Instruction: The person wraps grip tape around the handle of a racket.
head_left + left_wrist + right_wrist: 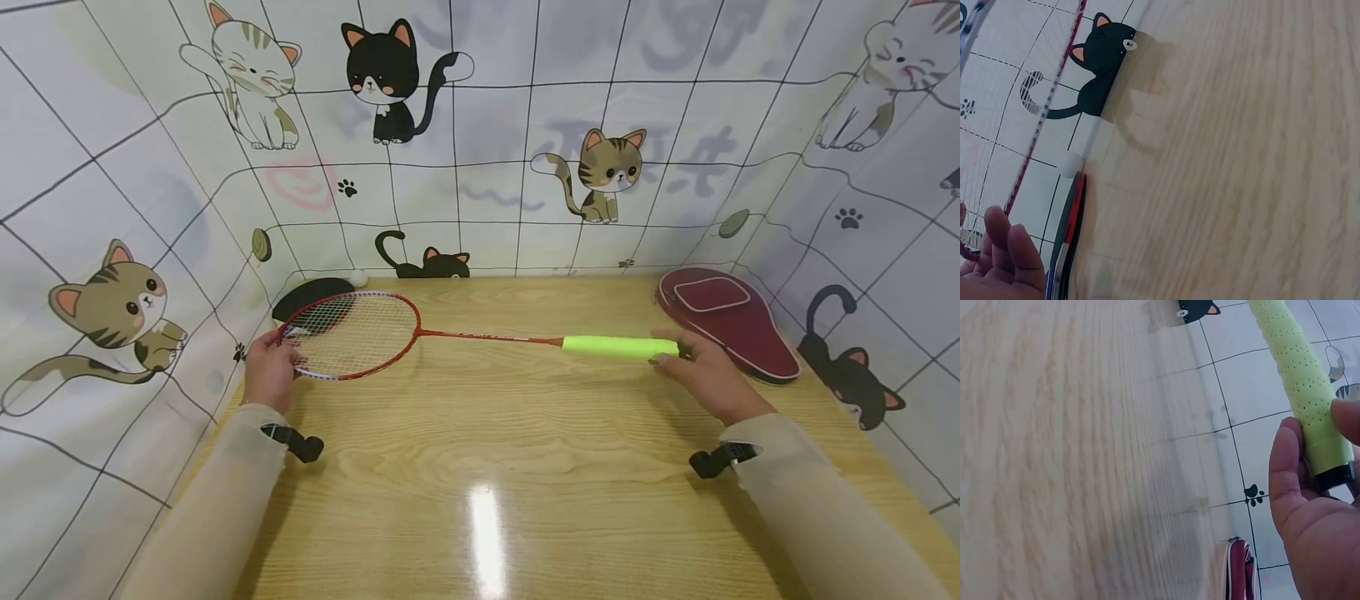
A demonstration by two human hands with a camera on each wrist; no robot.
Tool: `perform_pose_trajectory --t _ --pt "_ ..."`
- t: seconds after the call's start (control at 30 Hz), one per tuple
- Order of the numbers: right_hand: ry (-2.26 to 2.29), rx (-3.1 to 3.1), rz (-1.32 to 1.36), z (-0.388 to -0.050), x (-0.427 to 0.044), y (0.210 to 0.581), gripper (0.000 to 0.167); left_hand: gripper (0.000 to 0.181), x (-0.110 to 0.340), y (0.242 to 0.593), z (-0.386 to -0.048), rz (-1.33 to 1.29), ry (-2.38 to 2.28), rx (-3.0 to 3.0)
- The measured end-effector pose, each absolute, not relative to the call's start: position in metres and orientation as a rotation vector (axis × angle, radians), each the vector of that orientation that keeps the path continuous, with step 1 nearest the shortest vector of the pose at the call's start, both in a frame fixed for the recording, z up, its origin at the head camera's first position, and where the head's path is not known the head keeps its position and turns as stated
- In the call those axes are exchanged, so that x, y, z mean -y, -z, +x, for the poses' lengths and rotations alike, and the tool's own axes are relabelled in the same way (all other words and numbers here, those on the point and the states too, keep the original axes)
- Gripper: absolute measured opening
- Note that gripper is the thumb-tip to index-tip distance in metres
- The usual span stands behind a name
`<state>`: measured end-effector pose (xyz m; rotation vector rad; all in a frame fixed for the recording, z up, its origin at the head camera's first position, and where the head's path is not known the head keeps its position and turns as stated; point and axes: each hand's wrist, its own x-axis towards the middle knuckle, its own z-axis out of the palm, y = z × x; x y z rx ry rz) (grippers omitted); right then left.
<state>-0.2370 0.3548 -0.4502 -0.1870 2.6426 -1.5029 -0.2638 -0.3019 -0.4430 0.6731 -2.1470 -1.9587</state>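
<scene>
A badminton racket [487, 337], red with white strings and a lime-green perforated grip [615, 346], is held level above the wooden table, its head to the left. My left hand [270, 375] grips the outer rim of the racket head; the left wrist view shows these fingers [1016, 247] at the frame, partly cut off. At the other end, my right hand [705, 375] pinches the handle near its black butt cap [1335, 477], thumb on one side and fingers on the other. Both hands support the racket off the tabletop.
Behind the racket head lies a black table tennis bat [315, 292], with a white ball [358, 278] beside it. A maroon bat case [720, 312] with white piping lies at the back right. Cat-printed cloth [495, 125] walls the wooden table [420, 467] on three sides.
</scene>
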Motion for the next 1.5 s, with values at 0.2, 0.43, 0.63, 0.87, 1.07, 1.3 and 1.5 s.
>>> perform_pose_trajectory --t 0.2,0.43,0.63,0.87,1.07,1.3,1.5 --pt "1.462 -2.68 -0.155 -0.247 -0.364 0.453 0.063 0.064 0.305 0.449 -0.26 0.596 1.939 2.182" --pt "1.326 -2.692 -0.199 -0.257 -0.378 0.457 0.06 0.057 0.311 0.456 -0.252 0.492 1.777 2.414" --pt "1.3 -2.736 -0.153 -0.267 -0.384 0.458 0.063 0.067 0.319 0.456 -0.254 0.315 1.627 2.665" --pt "1.223 -2.776 -0.106 -0.276 -0.392 0.46 0.059 0.072 0.328 0.455 -0.257 0.085 1.412 2.913" --pt "1.331 -2.684 -0.071 -0.279 -0.395 0.467 0.067 0.073 0.337 0.455 -0.256 -0.06 1.266 3.079" --pt "1.357 -2.645 0.031 -0.285 -0.398 0.475 0.06 0.074 0.343 0.455 -0.263 -0.254 1.161 3.164" --pt "1.364 -2.637 0.068 -0.292 -0.401 0.482 0.058 0.077 0.343 0.457 -0.267 -0.2 1.123 3.222"
